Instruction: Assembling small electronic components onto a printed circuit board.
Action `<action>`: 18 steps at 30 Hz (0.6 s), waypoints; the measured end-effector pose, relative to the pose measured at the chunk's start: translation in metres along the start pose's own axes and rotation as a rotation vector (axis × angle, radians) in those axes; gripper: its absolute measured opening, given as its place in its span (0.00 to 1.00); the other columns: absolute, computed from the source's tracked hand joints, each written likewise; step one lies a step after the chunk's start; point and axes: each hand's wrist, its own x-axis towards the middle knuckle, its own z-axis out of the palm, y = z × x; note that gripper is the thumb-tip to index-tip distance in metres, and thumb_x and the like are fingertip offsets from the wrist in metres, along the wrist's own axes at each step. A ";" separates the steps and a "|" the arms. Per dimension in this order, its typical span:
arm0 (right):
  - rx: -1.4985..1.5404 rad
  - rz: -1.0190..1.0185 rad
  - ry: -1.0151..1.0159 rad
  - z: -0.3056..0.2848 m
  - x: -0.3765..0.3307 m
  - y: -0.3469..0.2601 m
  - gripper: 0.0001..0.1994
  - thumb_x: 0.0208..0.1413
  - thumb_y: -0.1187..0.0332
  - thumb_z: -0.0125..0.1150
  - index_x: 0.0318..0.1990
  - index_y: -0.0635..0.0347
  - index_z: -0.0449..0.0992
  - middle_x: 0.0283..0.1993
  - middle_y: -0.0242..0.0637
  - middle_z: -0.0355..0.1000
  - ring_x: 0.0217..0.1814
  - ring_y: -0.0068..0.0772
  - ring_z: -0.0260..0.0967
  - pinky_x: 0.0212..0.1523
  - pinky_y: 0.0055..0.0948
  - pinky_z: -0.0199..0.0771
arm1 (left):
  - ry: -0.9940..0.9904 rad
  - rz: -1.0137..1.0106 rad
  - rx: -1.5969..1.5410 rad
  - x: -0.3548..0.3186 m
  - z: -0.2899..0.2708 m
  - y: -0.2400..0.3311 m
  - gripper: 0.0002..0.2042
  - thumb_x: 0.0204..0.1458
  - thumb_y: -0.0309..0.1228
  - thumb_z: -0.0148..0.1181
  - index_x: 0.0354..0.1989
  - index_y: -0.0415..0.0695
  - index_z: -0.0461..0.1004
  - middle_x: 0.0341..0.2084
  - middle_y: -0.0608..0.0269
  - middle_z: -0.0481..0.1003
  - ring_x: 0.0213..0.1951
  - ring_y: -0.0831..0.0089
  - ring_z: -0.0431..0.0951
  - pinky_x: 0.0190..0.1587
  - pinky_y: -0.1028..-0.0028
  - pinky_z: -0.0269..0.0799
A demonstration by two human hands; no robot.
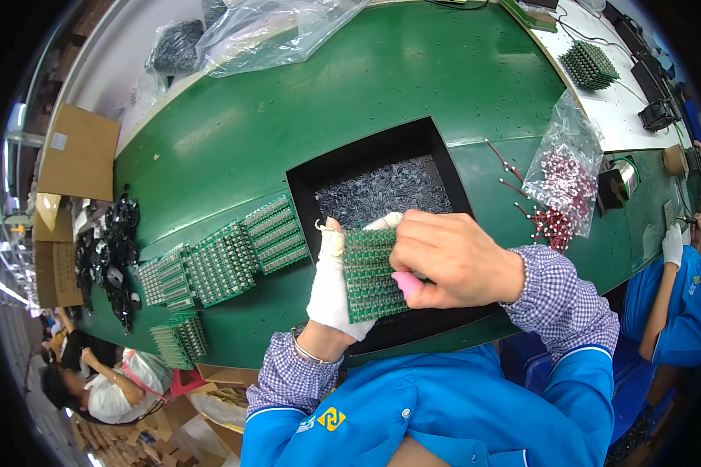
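Observation:
My left hand (pixel 331 292), in a white glove with bare fingertips, grips a green circuit board panel (pixel 368 272) covered in rows of small components. The panel is held up over the near part of a black tray (pixel 438 144). Bent over the panel's right side is my right hand (pixel 456 261), bare apart from a pink finger cot (pixel 407 284). Its fingers are curled together against the board; whatever they pinch is hidden. Many small dark pieces (pixel 385 187) lie loose in the tray beyond both hands.
Stacked green board panels (pixel 218 265) stand left of the tray, with another stack (pixel 179 340) nearer me. Black parts (pixel 117 257) are heaped at far left. On the right, red-wired connectors (pixel 557 183) spill from a clear bag. A co-worker's gloved hand (pixel 672 245) is at far right.

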 end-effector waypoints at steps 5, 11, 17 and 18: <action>0.042 -0.071 0.035 0.008 0.006 -0.002 0.09 0.43 0.73 0.64 0.32 0.59 0.71 0.31 0.34 0.65 0.29 0.34 0.63 0.28 0.27 0.66 | 0.037 0.010 0.127 0.001 0.002 -0.002 0.36 0.59 0.61 0.40 0.58 0.39 0.67 0.50 0.54 0.73 0.47 0.65 0.77 0.49 0.72 0.75; -0.049 -0.065 0.010 0.010 0.008 -0.003 0.09 0.42 0.75 0.64 0.31 0.58 0.71 0.30 0.34 0.65 0.29 0.34 0.63 0.28 0.27 0.66 | 0.048 0.032 0.197 -0.003 0.004 -0.001 0.36 0.58 0.62 0.40 0.58 0.39 0.66 0.50 0.54 0.74 0.47 0.66 0.77 0.49 0.73 0.75; -0.086 -0.034 -0.003 0.002 0.007 -0.004 0.09 0.43 0.75 0.64 0.32 0.58 0.71 0.30 0.33 0.66 0.29 0.33 0.63 0.28 0.26 0.66 | -0.004 -0.011 0.034 0.002 -0.003 -0.001 0.35 0.59 0.59 0.41 0.58 0.35 0.65 0.53 0.48 0.71 0.50 0.59 0.75 0.52 0.63 0.74; -0.036 0.002 -0.010 -0.006 0.006 -0.003 0.08 0.43 0.74 0.64 0.32 0.58 0.71 0.31 0.33 0.66 0.29 0.33 0.64 0.28 0.26 0.66 | -0.023 -0.002 0.013 0.001 -0.002 0.000 0.35 0.59 0.59 0.40 0.58 0.35 0.65 0.54 0.48 0.70 0.51 0.58 0.75 0.52 0.61 0.73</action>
